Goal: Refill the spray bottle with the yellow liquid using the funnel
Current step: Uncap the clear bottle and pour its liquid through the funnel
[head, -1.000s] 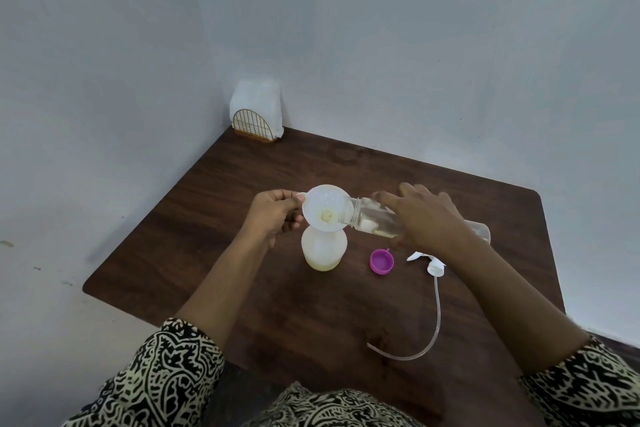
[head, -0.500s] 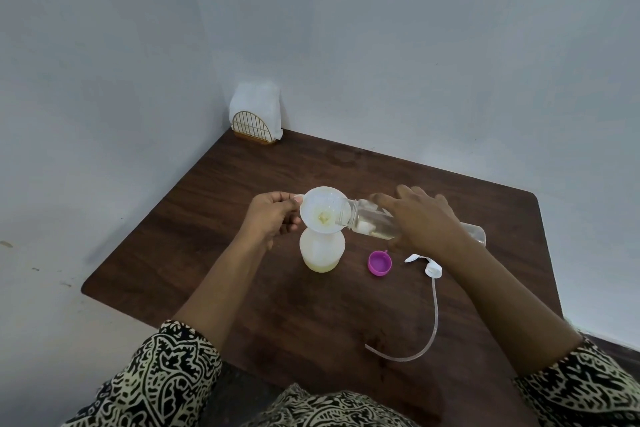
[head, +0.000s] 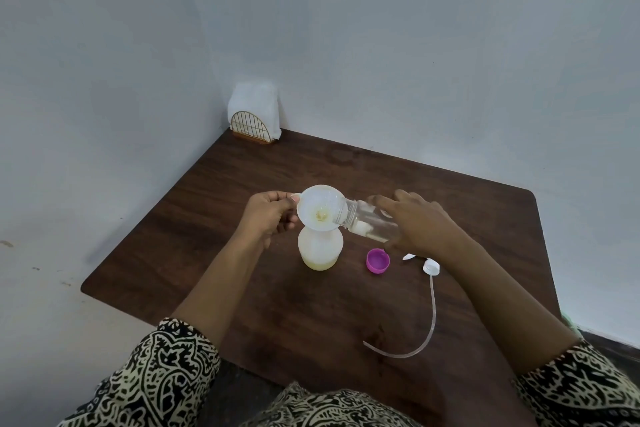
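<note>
- Head view is showing a pour under way: the right hand (head: 420, 224) is wrapping its grip round a clear bottle (head: 367, 222), tipped almost flat, with its mouth reaching over the rim of the funnel (head: 320, 208) from 3 o'clock.
- The left hand (head: 268, 218) is pinching the funnel's edge at 9 o'clock, its grip narrow, apparently steadying it.
- The funnel is sitting upright in the neck of the spray bottle (head: 320, 246), which is standing near the middle of the surface (head: 207, 253).
- The yellow liquid (head: 319, 265) is forming only a shallow layer in the spray bottle's base, and a small pool is showing at the funnel's throat.
- Little liquid is lying along the clear bottle's lower side, so the pour is probably nearing its end.
- A pink cap (head: 377, 261) is lying open side up at 3 o'clock of the spray bottle, and the sprayer head (head: 431, 267) with its curved tube is lying further out at 4 o'clock.
- Judging from this, draining the rest, lifting the funnel out and refitting the sprayer head are remaining.
</note>
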Demonstrator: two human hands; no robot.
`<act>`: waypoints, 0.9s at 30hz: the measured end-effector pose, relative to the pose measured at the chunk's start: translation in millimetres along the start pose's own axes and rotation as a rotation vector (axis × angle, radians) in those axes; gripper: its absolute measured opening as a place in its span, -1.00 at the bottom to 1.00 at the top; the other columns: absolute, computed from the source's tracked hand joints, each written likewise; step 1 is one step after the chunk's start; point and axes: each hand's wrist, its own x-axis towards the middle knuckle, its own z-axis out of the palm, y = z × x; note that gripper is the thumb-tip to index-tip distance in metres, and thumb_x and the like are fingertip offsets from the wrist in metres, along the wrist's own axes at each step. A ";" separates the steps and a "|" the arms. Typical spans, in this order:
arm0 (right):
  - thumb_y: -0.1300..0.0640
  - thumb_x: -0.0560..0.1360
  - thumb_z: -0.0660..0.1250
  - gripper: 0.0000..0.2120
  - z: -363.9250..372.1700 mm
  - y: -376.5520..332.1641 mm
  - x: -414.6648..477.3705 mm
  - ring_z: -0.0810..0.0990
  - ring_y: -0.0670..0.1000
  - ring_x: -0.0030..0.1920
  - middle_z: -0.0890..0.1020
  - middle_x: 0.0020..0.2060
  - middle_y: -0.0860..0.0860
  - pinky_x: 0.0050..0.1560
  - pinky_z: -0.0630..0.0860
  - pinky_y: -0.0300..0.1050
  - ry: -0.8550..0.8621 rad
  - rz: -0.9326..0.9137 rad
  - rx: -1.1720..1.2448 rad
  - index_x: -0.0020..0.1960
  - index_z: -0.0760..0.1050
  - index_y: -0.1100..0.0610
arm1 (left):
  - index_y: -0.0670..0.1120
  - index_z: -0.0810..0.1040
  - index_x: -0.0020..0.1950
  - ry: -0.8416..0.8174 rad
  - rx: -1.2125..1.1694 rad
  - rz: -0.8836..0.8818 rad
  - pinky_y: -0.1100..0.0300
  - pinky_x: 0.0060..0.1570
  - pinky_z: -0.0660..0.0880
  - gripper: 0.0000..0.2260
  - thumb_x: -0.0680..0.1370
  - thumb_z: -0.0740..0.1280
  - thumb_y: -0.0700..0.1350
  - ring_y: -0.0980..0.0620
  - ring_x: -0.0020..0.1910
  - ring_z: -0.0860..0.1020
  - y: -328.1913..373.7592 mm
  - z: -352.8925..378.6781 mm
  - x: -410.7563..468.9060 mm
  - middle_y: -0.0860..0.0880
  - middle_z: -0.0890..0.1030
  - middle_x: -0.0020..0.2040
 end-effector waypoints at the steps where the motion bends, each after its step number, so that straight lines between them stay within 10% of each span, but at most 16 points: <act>1: -0.07 0.42 0.42 -0.31 -0.2 0.4 0.5 0.42 0.05 0.17 0.41 0.11 -0.01 0.03 0.43 0.00 -0.006 -0.005 -0.002 0.44 0.15 -0.14 | -0.17 0.61 -0.04 0.000 -0.001 0.000 0.25 -0.40 0.52 -0.93 0.57 0.34 -0.21 0.09 -0.43 0.48 0.0 0.0 0.2 -0.12 0.58 -0.30; 27: -0.05 0.41 0.42 -0.29 -7.9 0.6 7.5 0.42 0.04 0.22 0.42 0.18 -0.01 0.12 0.40 0.05 0.005 -0.027 -0.106 0.44 0.14 -0.16 | -0.20 0.61 0.00 0.002 -0.024 -0.003 0.28 -0.44 0.51 -0.91 0.56 0.34 -0.22 0.11 -0.45 0.48 -0.6 1.8 3.1 -0.10 0.58 -0.32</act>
